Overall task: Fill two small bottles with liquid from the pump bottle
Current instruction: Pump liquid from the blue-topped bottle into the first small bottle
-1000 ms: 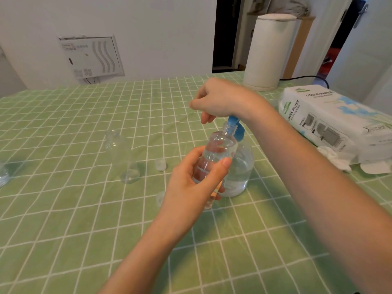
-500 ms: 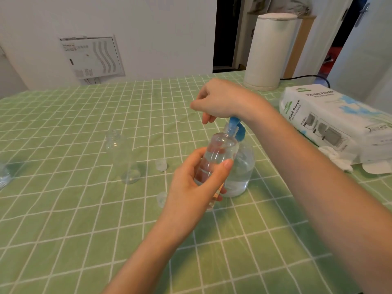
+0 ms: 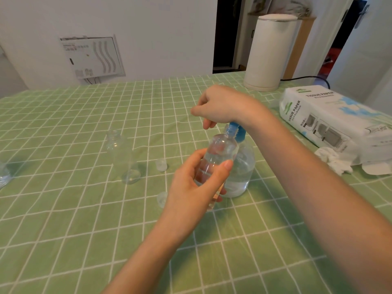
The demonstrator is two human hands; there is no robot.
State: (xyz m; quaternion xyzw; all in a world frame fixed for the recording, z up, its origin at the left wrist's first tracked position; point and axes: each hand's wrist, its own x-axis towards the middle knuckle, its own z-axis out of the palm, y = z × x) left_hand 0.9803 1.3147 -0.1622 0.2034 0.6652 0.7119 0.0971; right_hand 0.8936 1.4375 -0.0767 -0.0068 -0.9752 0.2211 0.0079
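My left hand (image 3: 191, 187) grips a small clear bottle (image 3: 220, 151), tilted, with its mouth up against the blue pump nozzle (image 3: 235, 129). It holds some clear liquid. The pump bottle (image 3: 244, 166) stands just behind it, partly filled with clear liquid. My right hand (image 3: 222, 105) sits on top of the pump head with its fingers curled down and hides most of the head. A second small clear bottle (image 3: 123, 158) stands open to the left, nearly empty. Two small clear caps (image 3: 161, 164) (image 3: 162, 198) lie between it and my left hand.
A green checked cloth (image 3: 63, 219) covers the table. A pack of tissue paper (image 3: 331, 117) and crumpled tissues (image 3: 333, 162) lie at the right. A white cylindrical appliance (image 3: 269, 52) stands at the back right. A clear object (image 3: 3, 175) shows at the left edge.
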